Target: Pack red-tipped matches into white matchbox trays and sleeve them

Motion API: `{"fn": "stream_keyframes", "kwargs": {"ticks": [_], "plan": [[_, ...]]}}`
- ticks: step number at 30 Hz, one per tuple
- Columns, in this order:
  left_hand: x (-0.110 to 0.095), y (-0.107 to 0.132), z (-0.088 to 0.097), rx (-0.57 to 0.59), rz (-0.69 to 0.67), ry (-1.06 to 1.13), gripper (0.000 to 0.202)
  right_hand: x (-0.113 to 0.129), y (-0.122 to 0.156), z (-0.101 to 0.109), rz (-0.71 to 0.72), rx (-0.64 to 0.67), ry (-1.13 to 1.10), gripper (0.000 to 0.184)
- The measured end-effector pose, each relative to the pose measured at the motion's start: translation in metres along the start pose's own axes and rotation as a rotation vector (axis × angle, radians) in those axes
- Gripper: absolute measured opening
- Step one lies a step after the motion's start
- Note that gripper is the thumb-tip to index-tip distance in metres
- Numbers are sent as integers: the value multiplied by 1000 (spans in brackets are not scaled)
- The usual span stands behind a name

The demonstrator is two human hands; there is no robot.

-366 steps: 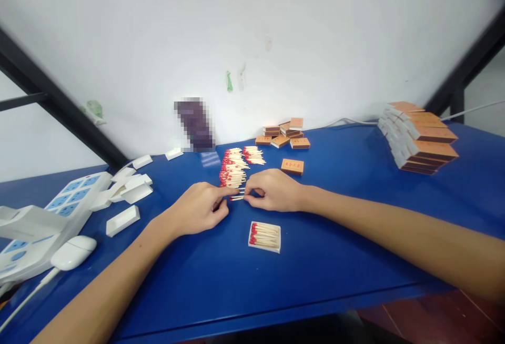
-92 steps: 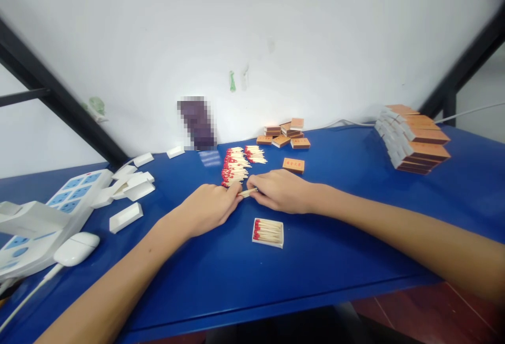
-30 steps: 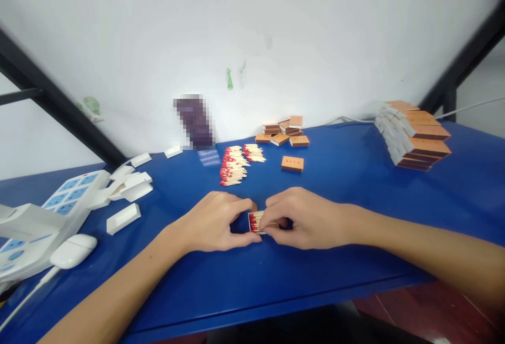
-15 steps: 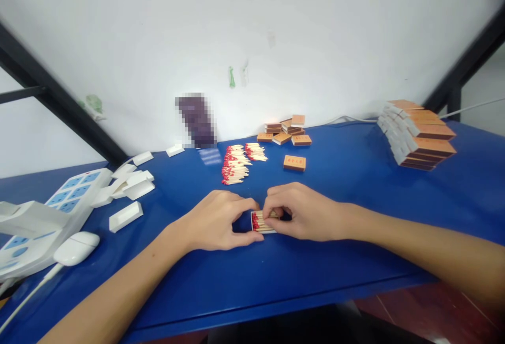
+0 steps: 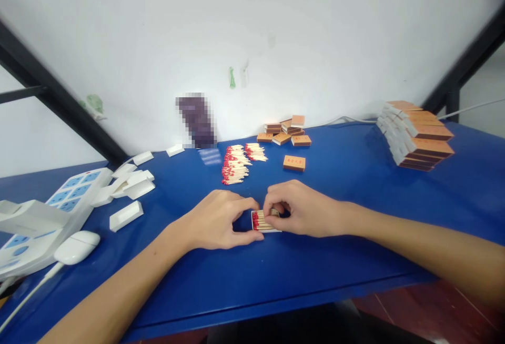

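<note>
A small white matchbox tray (image 5: 272, 231) lies on the table, with red-headed matches (image 5: 259, 221) laid side by side in it, heads to the left. My left hand (image 5: 219, 220) steadies the tray's left end, its thumb at the near edge and its index finger at the far edge. Over the tray's right part, my right hand (image 5: 298, 209) is closed in a pinch on the matches, and its fingers hide some of them. Beyond my hands lie loose matches (image 5: 235, 164) in small heaps. A brown matchbox (image 5: 294, 163) sits to the right of the heaps.
Several matchboxes (image 5: 282, 138) are piled by the wall. A larger stack of matchboxes (image 5: 428, 141) stands at right. Empty white trays (image 5: 126, 215) lie at left beside a power strip (image 5: 79, 191) and a white mouse-shaped device (image 5: 77, 248). The blue table's (image 5: 252, 291) front edge is close.
My right hand has shifted very slightly up at the tray, showing a bit more of its right end. My left hand stays in place at the tray's left end.
</note>
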State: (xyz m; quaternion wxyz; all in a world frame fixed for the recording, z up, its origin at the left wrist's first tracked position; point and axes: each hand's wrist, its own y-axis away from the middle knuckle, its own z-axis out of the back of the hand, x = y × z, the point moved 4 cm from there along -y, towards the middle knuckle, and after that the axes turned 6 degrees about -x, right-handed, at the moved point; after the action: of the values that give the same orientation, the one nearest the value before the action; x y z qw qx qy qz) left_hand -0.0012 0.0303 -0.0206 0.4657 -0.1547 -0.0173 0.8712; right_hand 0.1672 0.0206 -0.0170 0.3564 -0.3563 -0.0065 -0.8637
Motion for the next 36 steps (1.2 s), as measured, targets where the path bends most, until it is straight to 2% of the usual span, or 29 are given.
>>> {"fn": "stream_keyframes", "kwargs": {"ticks": [5,12,15,17,19,23,28,36], "plan": [[1,0,-1,0,3,1,41,-1,0,-1,-7,43,-53,6],[3,1,4,-31,-20,-9,48,-4,-1,0,-66,22,-110,8],[16,3,11,-134,10,-19,35,-7,-3,2,-30,-70,-27,7],[30,5,16,-230,85,-86,29,-10,-3,3,-3,-132,41,7],[44,6,19,-259,172,-167,26,-16,-4,3,17,-172,96,10],[59,7,21,-260,266,-207,21,-26,-5,3,50,-205,156,16],[61,5,18,-245,283,-169,18,-29,-6,4,38,-262,191,17],[55,4,12,-167,275,-244,25,-27,-9,5,-55,-185,127,15]]}}
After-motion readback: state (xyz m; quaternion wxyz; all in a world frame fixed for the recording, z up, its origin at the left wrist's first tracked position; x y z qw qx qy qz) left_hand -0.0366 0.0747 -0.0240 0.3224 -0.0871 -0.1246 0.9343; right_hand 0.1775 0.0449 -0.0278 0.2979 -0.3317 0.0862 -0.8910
